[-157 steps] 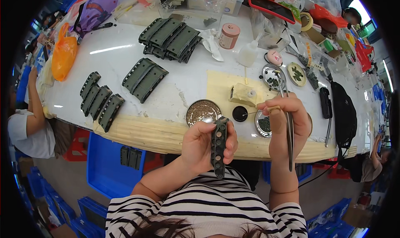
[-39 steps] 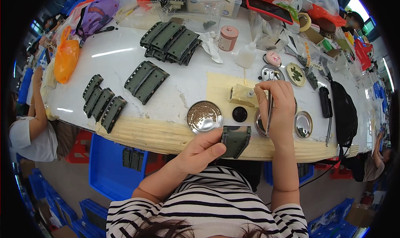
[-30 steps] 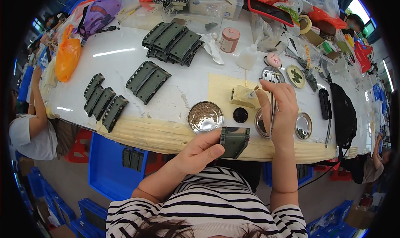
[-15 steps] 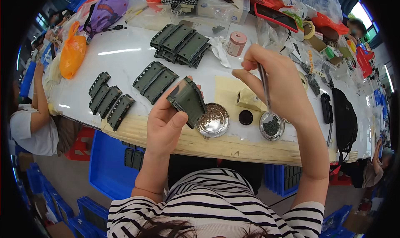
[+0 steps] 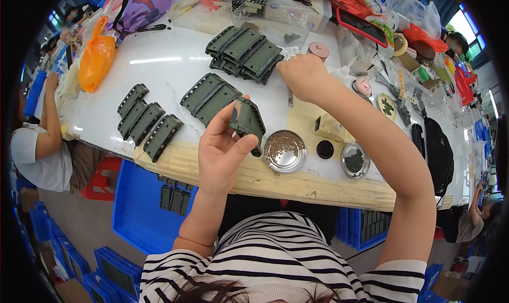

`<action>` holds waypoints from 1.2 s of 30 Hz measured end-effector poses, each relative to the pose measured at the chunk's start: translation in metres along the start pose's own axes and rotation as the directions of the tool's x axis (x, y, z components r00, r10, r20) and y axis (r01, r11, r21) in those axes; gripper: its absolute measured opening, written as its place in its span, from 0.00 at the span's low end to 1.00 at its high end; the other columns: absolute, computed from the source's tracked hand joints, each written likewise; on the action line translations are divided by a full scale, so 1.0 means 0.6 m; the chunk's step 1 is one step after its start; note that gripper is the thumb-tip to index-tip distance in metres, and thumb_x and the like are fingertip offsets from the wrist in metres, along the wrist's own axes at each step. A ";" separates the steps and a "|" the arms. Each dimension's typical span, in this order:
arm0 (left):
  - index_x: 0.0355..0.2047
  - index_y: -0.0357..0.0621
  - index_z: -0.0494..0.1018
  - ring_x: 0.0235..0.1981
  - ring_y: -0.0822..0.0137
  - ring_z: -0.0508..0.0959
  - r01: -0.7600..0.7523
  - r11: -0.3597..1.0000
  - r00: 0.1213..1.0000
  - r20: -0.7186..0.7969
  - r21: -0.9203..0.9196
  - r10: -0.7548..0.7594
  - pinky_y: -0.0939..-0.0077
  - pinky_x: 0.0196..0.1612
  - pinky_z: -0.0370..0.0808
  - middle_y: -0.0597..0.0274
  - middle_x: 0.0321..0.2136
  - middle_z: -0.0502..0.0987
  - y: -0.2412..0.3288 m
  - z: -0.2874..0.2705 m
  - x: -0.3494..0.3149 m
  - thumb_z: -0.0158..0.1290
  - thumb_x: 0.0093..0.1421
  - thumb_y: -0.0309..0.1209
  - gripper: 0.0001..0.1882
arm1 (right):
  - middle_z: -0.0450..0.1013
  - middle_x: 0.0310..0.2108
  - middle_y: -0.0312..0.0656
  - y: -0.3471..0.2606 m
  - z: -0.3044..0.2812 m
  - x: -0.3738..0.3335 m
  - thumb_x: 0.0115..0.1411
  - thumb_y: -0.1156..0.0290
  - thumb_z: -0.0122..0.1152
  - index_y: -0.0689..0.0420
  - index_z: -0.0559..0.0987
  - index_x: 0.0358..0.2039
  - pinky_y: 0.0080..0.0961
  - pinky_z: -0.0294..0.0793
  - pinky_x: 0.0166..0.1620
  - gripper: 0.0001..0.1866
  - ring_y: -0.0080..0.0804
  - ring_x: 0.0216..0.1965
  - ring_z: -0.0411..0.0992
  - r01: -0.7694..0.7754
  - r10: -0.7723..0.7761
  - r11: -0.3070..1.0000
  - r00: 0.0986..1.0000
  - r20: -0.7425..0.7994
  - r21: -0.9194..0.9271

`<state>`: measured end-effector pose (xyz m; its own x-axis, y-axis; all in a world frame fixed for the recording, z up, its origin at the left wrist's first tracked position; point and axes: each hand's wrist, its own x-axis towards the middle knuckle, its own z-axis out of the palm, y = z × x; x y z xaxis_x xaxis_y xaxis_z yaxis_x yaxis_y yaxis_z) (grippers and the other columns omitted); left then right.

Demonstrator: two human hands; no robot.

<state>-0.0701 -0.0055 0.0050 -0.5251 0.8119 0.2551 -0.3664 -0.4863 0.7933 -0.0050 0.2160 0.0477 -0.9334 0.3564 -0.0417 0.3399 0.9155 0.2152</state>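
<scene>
In my left hand (image 5: 221, 153) is a curved dark green plastic piece (image 5: 247, 119), tilted, with the thumb across its lower edge and the fingers behind it. My right hand (image 5: 303, 76) is closed and reaches over the table beside the stack of similar green pieces (image 5: 245, 54). A slim metal tool (image 5: 290, 97) sticks out below the right fingers; its grip end is hidden, as is whatever the fingertips pinch. Just beyond the right hand is a pink jar (image 5: 318, 49). Below the held piece, a round metal dish (image 5: 286, 168) contains small brownish bits.
Another metal dish (image 5: 345, 168) with dark green bits stands near a dark round cap (image 5: 325, 149) and a yellowish block (image 5: 330, 128). More green pieces (image 5: 209, 99) lie leftward. A phone (image 5: 362, 28) and bags crowd the back. A blue tray (image 5: 132, 207) sits below the table edge.
My right hand has swung left and away from me, from above the dish of green bits to beside the stack, and its fingers have closed. The held piece has turned in my left hand.
</scene>
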 end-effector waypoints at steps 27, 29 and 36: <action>0.53 0.35 0.60 0.49 0.62 0.73 -0.038 0.977 0.965 0.263 0.210 -0.019 0.69 0.53 0.70 0.44 0.49 0.72 0.013 0.035 -0.021 0.67 0.46 0.32 0.37 | 0.74 0.31 0.46 -0.140 -0.109 -0.282 0.44 0.88 0.66 0.56 0.70 0.28 0.19 0.69 0.27 0.16 0.31 0.26 0.71 0.481 0.329 0.469 0.684 -0.652 0.741; 0.52 0.34 0.61 0.50 0.63 0.73 -0.016 0.980 0.945 0.324 0.196 -0.049 0.69 0.55 0.67 0.45 0.49 0.72 0.013 0.040 -0.022 0.66 0.47 0.29 0.35 | 0.75 0.30 0.44 -0.151 -0.088 -0.292 0.42 0.85 0.68 0.57 0.71 0.25 0.21 0.71 0.28 0.14 0.33 0.27 0.71 0.472 0.288 0.535 0.678 -0.676 0.701; 0.53 0.36 0.65 0.50 0.66 0.73 -0.050 0.956 0.879 0.467 0.290 -0.095 0.71 0.54 0.68 0.54 0.49 0.73 0.010 0.046 -0.020 0.64 0.47 0.23 0.32 | 0.74 0.33 0.43 -0.130 -0.072 -0.292 0.39 0.78 0.64 0.58 0.72 0.25 0.24 0.72 0.30 0.11 0.34 0.31 0.71 0.558 0.055 0.659 0.634 -0.772 0.505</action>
<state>-0.0450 -0.0090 0.0217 -0.0682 0.9110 0.4067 -0.1013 -0.4119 0.9056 0.1270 0.0738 0.0805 -0.6614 0.1324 0.7383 -0.2385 0.8961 -0.3743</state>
